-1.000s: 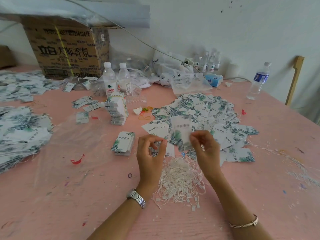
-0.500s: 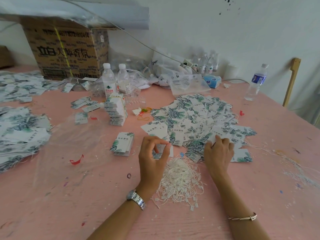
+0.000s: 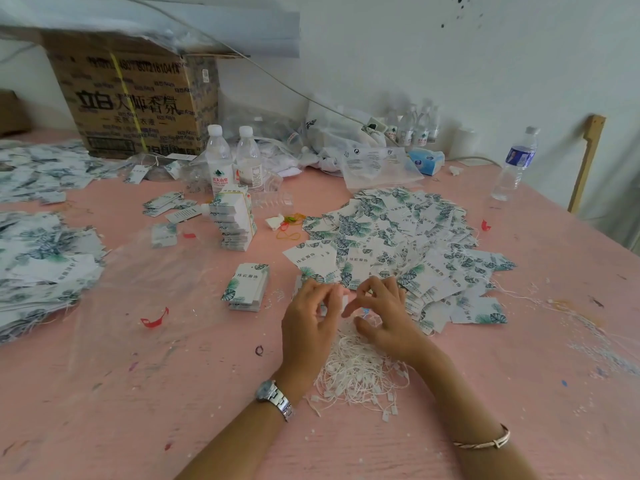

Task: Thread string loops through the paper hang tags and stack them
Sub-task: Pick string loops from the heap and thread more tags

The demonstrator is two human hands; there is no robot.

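A heap of white string loops [image 3: 356, 372] lies on the pink table [image 3: 519, 393] in front of me. Beyond it spreads a wide pile of leaf-printed hang tags [image 3: 398, 237]. My left hand [image 3: 310, 323] hovers at the heap's far left edge, thumb and fingertips pinched together on what looks like a thin white string loop. A tag partly shows under that hand. My right hand [image 3: 386, 318] is just right of it, low over the heap, with fingers loosely spread and the thumb touching the strings. A small neat stack of tags [image 3: 247, 287] sits to the left.
A taller banded stack of tags [image 3: 233, 221] and two water bottles [image 3: 233, 161] stand behind. More tags are heaped at the far left [image 3: 41, 268]. A cardboard box [image 3: 135, 105], plastic bags and another bottle [image 3: 516, 164] line the back. A clear plastic sheet [image 3: 138, 292] lies at left.
My right hand laid the tag it held up onto the big pile, then came back left and down over the string heap. My left hand kept its pinch and stayed in place.
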